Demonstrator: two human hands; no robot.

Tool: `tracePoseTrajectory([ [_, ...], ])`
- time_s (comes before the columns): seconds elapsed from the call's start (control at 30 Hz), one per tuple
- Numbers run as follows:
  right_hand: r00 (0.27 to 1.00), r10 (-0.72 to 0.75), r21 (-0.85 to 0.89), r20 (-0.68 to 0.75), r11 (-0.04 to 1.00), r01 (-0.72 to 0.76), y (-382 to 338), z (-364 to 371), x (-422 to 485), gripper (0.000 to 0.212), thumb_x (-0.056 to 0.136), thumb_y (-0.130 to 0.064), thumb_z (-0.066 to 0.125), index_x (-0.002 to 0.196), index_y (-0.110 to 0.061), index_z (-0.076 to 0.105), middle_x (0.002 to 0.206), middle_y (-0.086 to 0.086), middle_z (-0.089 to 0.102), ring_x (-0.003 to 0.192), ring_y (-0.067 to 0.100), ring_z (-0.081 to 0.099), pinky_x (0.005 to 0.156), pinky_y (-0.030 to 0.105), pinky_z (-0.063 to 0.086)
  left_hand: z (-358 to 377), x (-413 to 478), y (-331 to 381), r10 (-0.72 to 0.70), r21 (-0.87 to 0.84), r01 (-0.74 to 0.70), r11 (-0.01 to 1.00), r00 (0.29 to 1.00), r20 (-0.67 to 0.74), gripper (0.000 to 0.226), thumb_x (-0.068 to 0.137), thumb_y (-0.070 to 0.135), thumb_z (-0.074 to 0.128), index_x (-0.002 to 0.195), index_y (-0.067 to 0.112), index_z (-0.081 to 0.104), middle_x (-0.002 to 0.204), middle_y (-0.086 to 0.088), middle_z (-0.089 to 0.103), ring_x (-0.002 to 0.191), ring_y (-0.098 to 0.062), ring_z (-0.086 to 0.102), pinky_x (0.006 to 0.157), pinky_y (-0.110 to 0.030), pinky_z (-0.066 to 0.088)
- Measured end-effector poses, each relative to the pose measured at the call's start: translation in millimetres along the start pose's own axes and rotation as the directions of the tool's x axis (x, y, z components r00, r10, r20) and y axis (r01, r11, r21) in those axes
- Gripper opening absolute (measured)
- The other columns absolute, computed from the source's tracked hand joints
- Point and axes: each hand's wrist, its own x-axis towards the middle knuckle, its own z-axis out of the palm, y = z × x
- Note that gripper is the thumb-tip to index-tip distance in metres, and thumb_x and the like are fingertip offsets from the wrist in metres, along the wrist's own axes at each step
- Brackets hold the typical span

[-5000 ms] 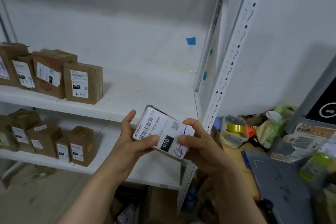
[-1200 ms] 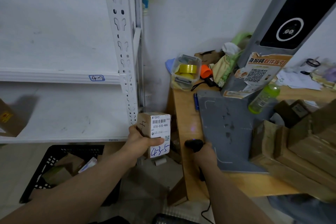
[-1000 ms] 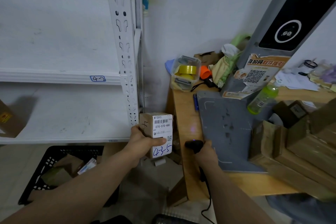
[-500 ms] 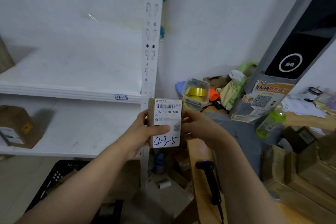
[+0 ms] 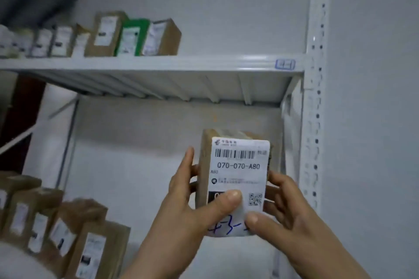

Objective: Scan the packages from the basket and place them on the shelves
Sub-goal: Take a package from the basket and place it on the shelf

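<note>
Package (image 5: 240,165) stands upright below the upper shelf (image 5: 158,64), clasped from both sides: left grip (image 5: 188,210) thumb across its label, right grip (image 5: 288,217) pinching its lower right corner.

Matt brown cardboard package (image 5: 205,165) with smooth white paper label (image 5: 240,172); white painted metal shelf (image 5: 158,63).

You had the small brown package (image 5: 235,172) upright in front of the white shelves (image 5: 158,63), white label with barcode, 070-070-A80 and blue handwriting facing you, while other packages (image 5: 106,34) stood in rows on both levels.
</note>
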Motion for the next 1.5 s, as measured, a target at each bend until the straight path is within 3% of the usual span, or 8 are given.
tracePoseTrajectory([
  [0.13, 0.971, -0.219, 0.032, -0.092, 0.974, 0.223, -59.0, 30.5, 71.1, 0.065, 0.074, -0.030, 0.083, 0.129, -0.048, 0.052, 0.121, -0.013, 0.071, 0.114, 0.009, 0.067, 0.085, 0.037, 0.060, -34.1, 72.5, 66.1, 0.252, 0.053, -0.254, 0.966, 0.967, 0.034, 0.087, 0.060, 0.051, 0.086, 0.128, 0.055, 0.031, 0.125, 0.029, 0.056, 0.112, 0.013, 0.057, 0.093, -0.031, 0.056],
  [0.33, 0.875, -0.424, -0.112, -0.235, 0.906, 0.409, -132.5, 75.4, 199.2, 0.044, 0.095, -0.020, 0.067, 0.134, -0.035, 0.051, 0.112, -0.004, 0.074, 0.100, 0.014, 0.073, 0.087, 0.037, 0.061, -97.9, 207.4, 137.9, 0.360, 0.192, -0.366, 0.911, 0.930, 0.070, 0.075, 0.067, 0.064, 0.079, 0.133, 0.044, 0.049, 0.140, 0.003, 0.055, 0.118, -0.023, 0.064, 0.095, -0.046, 0.056],
  [0.47, 0.837, -0.453, -0.333, -0.308, 0.875, 0.351, -156.5, 93.7, 297.2, 0.052, 0.096, -0.025, 0.065, 0.143, -0.032, 0.043, 0.116, -0.002, 0.070, 0.102, 0.016, 0.070, 0.094, 0.044, 0.057, -134.2, 283.4, 159.9, 0.334, 0.288, -0.350, 0.891, 0.937, 0.107, 0.033, 0.098, 0.024, 0.061, 0.131, 0.028, 0.054, 0.122, 0.008, 0.066, 0.103, -0.011, 0.066, 0.081, -0.026, 0.052],
  [0.57, 0.827, -0.445, -0.436, -0.344, 0.856, 0.279, -163.2, 103.9, 356.2, 0.052, 0.096, -0.025, 0.062, 0.143, -0.029, 0.041, 0.111, -0.002, 0.070, 0.102, 0.020, 0.069, 0.095, 0.047, 0.056, -156.0, 331.9, 158.8, 0.291, 0.342, -0.286, 0.895, 0.956, 0.039, 0.051, 0.100, 0.013, 0.057, 0.146, 0.020, 0.038, 0.131, 0.003, 0.060, 0.109, -0.019, 0.063, 0.079, -0.030, 0.055],
  [0.8, 0.792, -0.408, -0.578, -0.454, 0.812, 0.087, -153.5, 111.8, 436.2, 0.048, 0.095, -0.021, 0.055, 0.140, -0.028, 0.041, 0.121, 0.004, 0.069, 0.099, 0.024, 0.069, 0.088, 0.047, 0.059, -164.8, 427.4, 125.5, 0.283, 0.553, -0.243, 0.797, 0.959, 0.012, 0.051, 0.071, 0.035, 0.056, 0.121, 0.035, 0.047, 0.128, -0.009, 0.059, 0.109, -0.031, 0.060, 0.095, -0.048, 0.053],
  [0.93, 0.747, -0.454, -0.719, -0.487, 0.694, -0.047, -149.2, 106.4, 450.3, 0.046, 0.096, -0.020, 0.054, 0.141, -0.021, 0.044, 0.127, 0.007, 0.064, 0.114, 0.029, 0.061, 0.098, 0.044, 0.052, -161.5, 457.5, 108.7, 0.263, 0.663, -0.188, 0.724, 0.965, -0.013, 0.037, 0.083, 0.040, 0.060, 0.120, 0.036, 0.056, 0.136, -0.011, 0.049, 0.123, -0.039, 0.043, 0.108, -0.052, 0.038],
  [1.13, 0.772, -0.422, -0.777, -0.475, 0.613, -0.143, -142.8, 104.1, 455.5, 0.034, 0.095, -0.021, 0.061, 0.126, -0.014, 0.048, 0.117, 0.006, 0.058, 0.105, 0.026, 0.055, 0.094, 0.043, 0.050, -166.0, 462.0, 87.8, 0.432, 0.792, -0.230, 0.565, 0.900, -0.047, 0.060, 0.088, 0.035, 0.064, 0.143, 0.031, 0.040, 0.123, -0.004, 0.059, 0.122, -0.033, 0.039, 0.095, -0.047, 0.032],
  [1.5, 0.778, -0.384, -0.798, -0.498, 0.555, -0.236, -138.9, 111.8, 462.3, 0.027, 0.086, -0.022, 0.056, 0.113, -0.018, 0.060, 0.106, 0.000, 0.062, 0.102, 0.027, 0.059, 0.100, 0.046, 0.049, -185.3, 450.5, 87.7, 0.539, 0.804, -0.291, 0.519, 0.841, -0.044, 0.044, 0.081, 0.019, 0.065, 0.120, 0.024, 0.045, 0.110, 0.001, 0.064, 0.119, -0.029, 0.042, 0.086, -0.039, 0.029],
])
